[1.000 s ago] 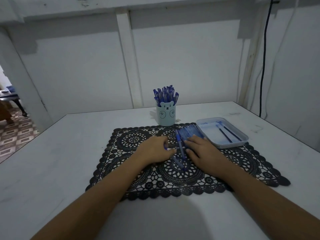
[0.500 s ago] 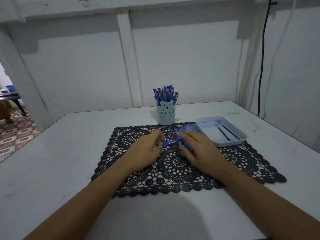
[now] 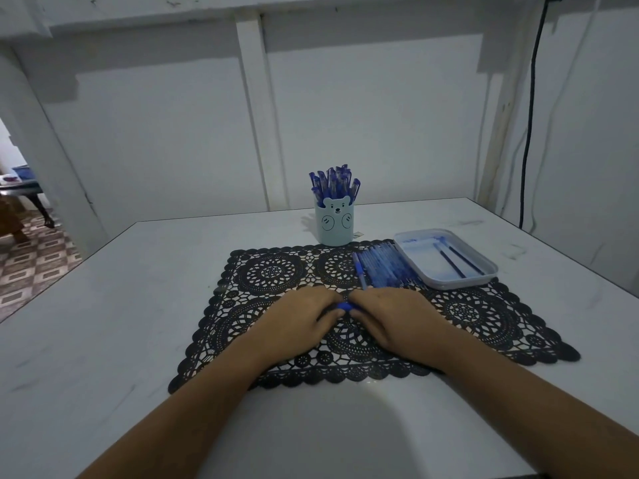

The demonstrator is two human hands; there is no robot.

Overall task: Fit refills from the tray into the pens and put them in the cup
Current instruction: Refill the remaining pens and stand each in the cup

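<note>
Both hands meet over the middle of the black lace mat [image 3: 262, 274]. My left hand [image 3: 297, 314] and my right hand [image 3: 390, 316] each grip an end of one blue pen [image 3: 344, 307]; only a short blue piece shows between the fingers. A row of blue pens [image 3: 383, 267] lies on the mat just beyond my right hand. The pale tray [image 3: 484, 274] at the right holds two dark refills [image 3: 456, 261]. The light blue bear cup [image 3: 333, 223] stands behind the mat, full of several blue pens.
The white table [image 3: 103, 323] ends at a wall behind and at the right. A black cable [image 3: 530, 108] hangs down the right wall. A doorway with a tiled floor [image 3: 31, 257] opens at the far left.
Both hands have drawn back toward me from the pen row and closed together around the pen, which now lies almost hidden between them.
</note>
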